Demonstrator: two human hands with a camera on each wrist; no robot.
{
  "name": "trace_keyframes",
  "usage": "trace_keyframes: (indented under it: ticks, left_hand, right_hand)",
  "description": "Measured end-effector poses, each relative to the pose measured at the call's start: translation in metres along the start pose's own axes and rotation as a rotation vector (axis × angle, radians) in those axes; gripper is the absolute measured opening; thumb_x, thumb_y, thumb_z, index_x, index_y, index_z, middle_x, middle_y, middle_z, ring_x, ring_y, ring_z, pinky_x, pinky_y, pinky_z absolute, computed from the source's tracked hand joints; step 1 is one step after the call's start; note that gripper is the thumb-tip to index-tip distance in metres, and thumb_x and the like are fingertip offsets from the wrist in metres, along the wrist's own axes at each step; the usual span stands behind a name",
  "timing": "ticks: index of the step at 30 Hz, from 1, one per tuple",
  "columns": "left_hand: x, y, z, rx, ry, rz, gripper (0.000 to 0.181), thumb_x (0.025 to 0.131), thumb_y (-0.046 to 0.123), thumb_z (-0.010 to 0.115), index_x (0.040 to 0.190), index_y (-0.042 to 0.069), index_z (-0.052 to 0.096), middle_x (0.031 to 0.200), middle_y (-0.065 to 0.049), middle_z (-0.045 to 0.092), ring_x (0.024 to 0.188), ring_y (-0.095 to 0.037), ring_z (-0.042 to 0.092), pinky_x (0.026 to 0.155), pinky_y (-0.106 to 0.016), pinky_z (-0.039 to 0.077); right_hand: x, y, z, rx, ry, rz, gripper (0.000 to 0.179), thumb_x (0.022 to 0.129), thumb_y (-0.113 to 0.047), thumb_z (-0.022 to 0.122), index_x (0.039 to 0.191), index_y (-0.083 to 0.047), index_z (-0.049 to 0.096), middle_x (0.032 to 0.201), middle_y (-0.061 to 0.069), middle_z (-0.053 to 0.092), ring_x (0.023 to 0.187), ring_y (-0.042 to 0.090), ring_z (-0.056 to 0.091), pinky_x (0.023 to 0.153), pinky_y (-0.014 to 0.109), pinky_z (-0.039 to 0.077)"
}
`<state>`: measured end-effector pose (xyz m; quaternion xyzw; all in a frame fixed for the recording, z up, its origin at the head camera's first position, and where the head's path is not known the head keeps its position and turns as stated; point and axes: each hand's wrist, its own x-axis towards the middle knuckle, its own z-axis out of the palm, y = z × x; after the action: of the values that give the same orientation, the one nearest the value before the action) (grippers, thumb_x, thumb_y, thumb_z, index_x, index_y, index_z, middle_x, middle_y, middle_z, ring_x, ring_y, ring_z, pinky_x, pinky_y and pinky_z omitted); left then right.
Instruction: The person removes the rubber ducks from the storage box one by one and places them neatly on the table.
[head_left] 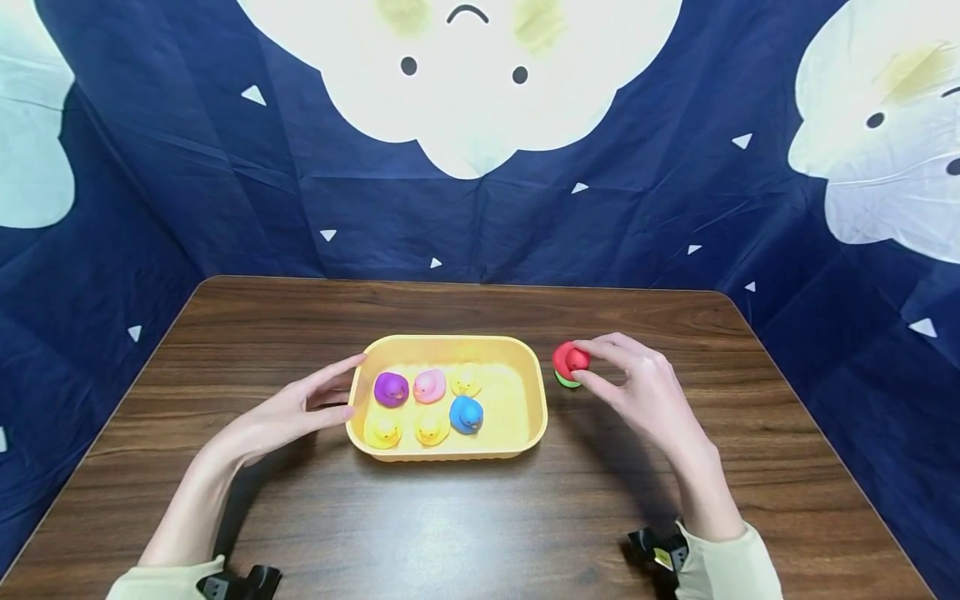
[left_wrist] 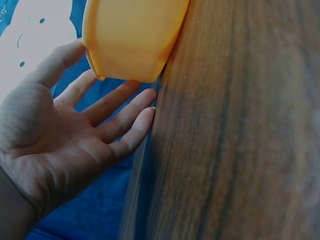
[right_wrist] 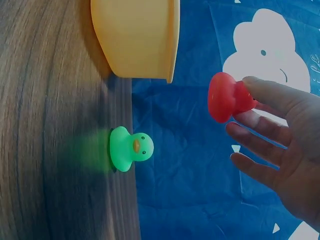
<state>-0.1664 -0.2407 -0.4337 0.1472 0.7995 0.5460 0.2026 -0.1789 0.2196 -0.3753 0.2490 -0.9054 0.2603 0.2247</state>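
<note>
A red rubber duck (right_wrist: 222, 97) is pinched by its head between the thumb and fingers of my right hand (head_left: 637, 383), raised above the table. Below it on the wood stands a green rubber duck (right_wrist: 125, 148), mostly covered by the red one in the head view. My left hand (head_left: 300, 408) touches the left end of a yellow plastic bin (head_left: 525, 392) with extended fingers. Inside the bin sit a purple duck (head_left: 391, 389), a pink duck (head_left: 429, 387), a blue duck (head_left: 467, 415) and several yellow ducks (head_left: 432, 428).
The brown wooden table (head_left: 450, 533) reaches back to a dark blue curtain (head_left: 525, 225) printed with white clouds. Both wrists carry small black cameras. The green duck stands just right of the bin.
</note>
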Motion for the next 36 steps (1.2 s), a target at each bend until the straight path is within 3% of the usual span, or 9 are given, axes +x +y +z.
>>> trace_keyframes:
  ticks: [23,36]
  left_hand:
    - [-0.001,-0.001,-0.002,0.015,0.008,-0.009,0.074,0.102,0.023,0.065,0.164,0.021,0.025,0.167,-0.02,0.033,0.147,-0.047,0.042,0.097,-0.014,0.047]
    - [0.0,0.0,-0.001,0.019,0.004,-0.016,0.074,0.102,0.024,0.065,0.164,0.022,0.025,0.167,-0.02,0.031,0.148,-0.047,0.041,0.097,-0.014,0.046]
  right_hand:
    - [-0.007,0.02,-0.006,-0.014,0.045,0.049,0.036,0.08,-0.01,0.088,0.114,-0.013,0.079,0.096,-0.001,0.077,0.088,0.02,0.073,0.078,0.014,0.047]
    - [-0.01,0.034,-0.008,-0.005,0.055,0.116,0.036,0.08,-0.011,0.088,0.115,-0.012,0.079,0.101,0.001,0.078,0.096,0.02,0.073,0.086,0.011,0.045]
